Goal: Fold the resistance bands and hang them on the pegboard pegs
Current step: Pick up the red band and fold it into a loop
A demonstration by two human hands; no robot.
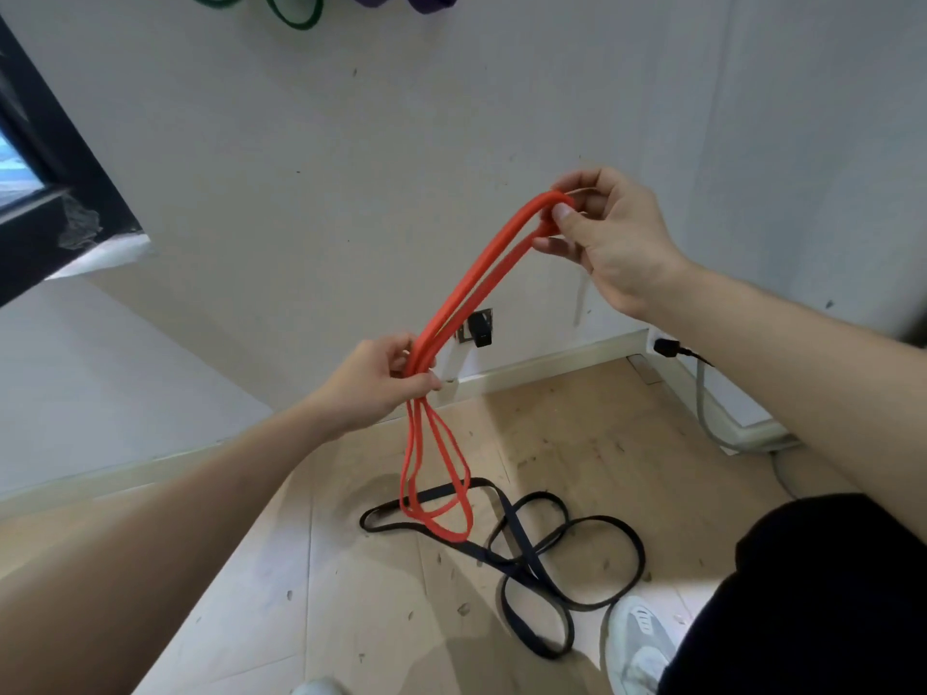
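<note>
An orange resistance band (479, 270) is folded into several strands and stretched between my two hands. My right hand (609, 240) pinches its upper folded end, up and to the right. My left hand (378, 381) grips the bunched strands lower down, and the band's loose loops dangle below it toward the floor. A black band (577, 554) lies in tangled loops on the wooden floor beneath. Green bands (293, 15) and purple bands (396, 0) hang on the wall at the top edge; their pegs are out of frame.
A white wall is straight ahead with a socket and plug (479, 326) low down. A second plug with a grey cable (702, 388) is at the right corner. A dark window frame (55, 188) is at left. My shoe (639, 644) stands near the black band.
</note>
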